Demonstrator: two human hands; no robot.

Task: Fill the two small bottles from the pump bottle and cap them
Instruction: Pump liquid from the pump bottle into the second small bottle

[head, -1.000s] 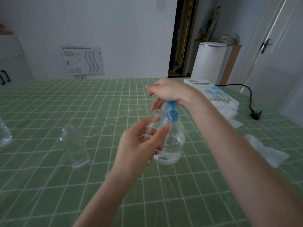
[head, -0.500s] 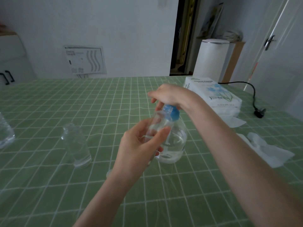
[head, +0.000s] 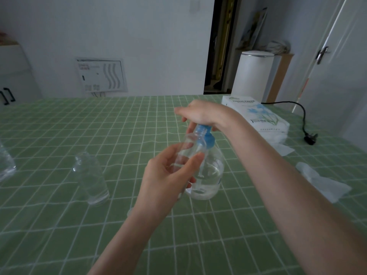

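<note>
The green surface [head: 59, 126] gives you wide room in front and to the left. On the right lie a tissue pack [head: 258, 116] and a loose tissue [head: 321, 181], both well apart from the work. The pump bottle [head: 210, 175] stands upright near the middle, far from every edge. Your right hand [head: 200, 114] lies on top of its blue head with the fingers bent down over it, so this grip is closed on the pump. Your left hand [head: 164, 181] is the nearer one. Its grip is closed round the small bottle [head: 190, 147], thumb on one side and fingers on the other. This bottle is lifted and tilted. Its long axis leans up and away from you, and its neck comes just beside the blue collar, under the right hand. Whether the spout really enters the mouth, I cannot tell; I judge that the next press depends on this. The second bottle [head: 91, 177] stands without cap on the left, well apart.
</note>
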